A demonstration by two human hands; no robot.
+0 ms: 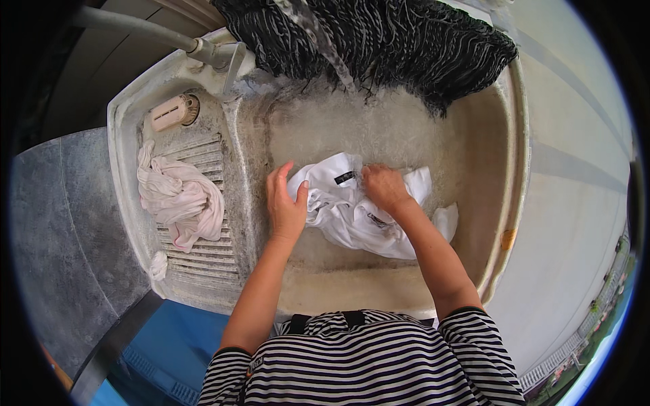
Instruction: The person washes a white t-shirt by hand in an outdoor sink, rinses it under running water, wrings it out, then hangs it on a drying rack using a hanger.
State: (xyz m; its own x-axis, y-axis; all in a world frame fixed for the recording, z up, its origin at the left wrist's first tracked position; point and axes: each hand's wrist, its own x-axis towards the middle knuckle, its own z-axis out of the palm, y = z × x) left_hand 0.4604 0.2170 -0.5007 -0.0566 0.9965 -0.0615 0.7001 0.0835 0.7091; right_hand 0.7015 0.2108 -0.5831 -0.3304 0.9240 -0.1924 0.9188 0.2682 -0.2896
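A white garment with a small black label near its collar lies bunched in the water of the sink basin. My right hand is closed on the garment's upper right part, its fingertips partly hidden by cloth and splashing water. At the garment's left edge, my left hand is held with fingers stretched and thumb apart, gripping nothing. From above, a stream of water pours into the basin.
Over the far rim hangs a black-and-white stringy textile. On the ribbed washboard at left lies a twisted pale pink cloth; a pinkish bar-shaped object sits beyond it. A grey pipe crosses the upper left.
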